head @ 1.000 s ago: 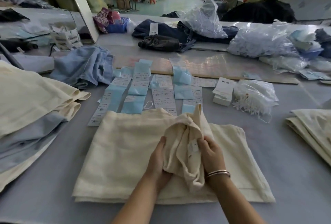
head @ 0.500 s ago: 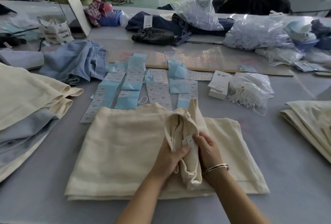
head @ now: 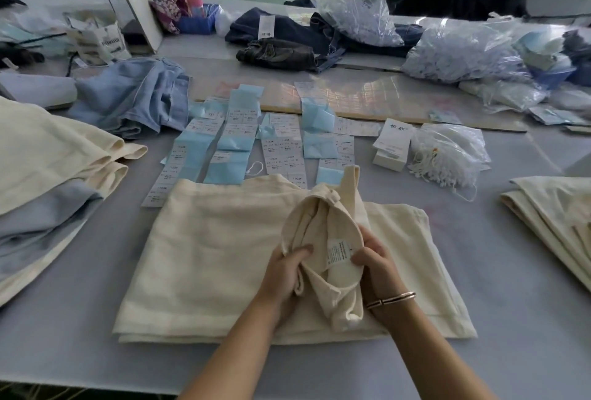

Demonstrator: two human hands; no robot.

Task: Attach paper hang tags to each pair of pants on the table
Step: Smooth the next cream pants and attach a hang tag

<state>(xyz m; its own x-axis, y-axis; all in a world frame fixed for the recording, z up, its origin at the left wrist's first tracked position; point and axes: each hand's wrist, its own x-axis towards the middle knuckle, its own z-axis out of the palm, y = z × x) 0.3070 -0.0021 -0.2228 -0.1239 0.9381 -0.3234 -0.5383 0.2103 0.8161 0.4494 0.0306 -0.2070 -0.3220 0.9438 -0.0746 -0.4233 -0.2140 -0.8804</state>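
- cream pants [head: 204, 259] lie folded at centre frame on the grey table [head: 511, 319], their waistband end bunched up and lifted between both hands.
- left hand [head: 283, 275] grips the bunched cloth from the left, thumb pressed across the fold, fingers curled under it and out of sight.
- right hand [head: 374, 259] pinches the cloth just beside a white sewn-in care label [head: 339, 251], fingers curled tight; a bracelet sits on that wrist.
- half a second ago the label was only a small scrap between the fingers; now the cloth has been turned and the label faces the camera, flat and readable in outline, though its print is too small to make out.
- the change suggests the person has found the inner label, likely to check the size or find the spot for tagging.
- paper hang tags [head: 281, 150] lie in rows just above the pants at centre, blue and white; a bag of white strings [head: 447, 156] sits to their right.
- no tag is yet in hand, so attachment for this pair has not begun.
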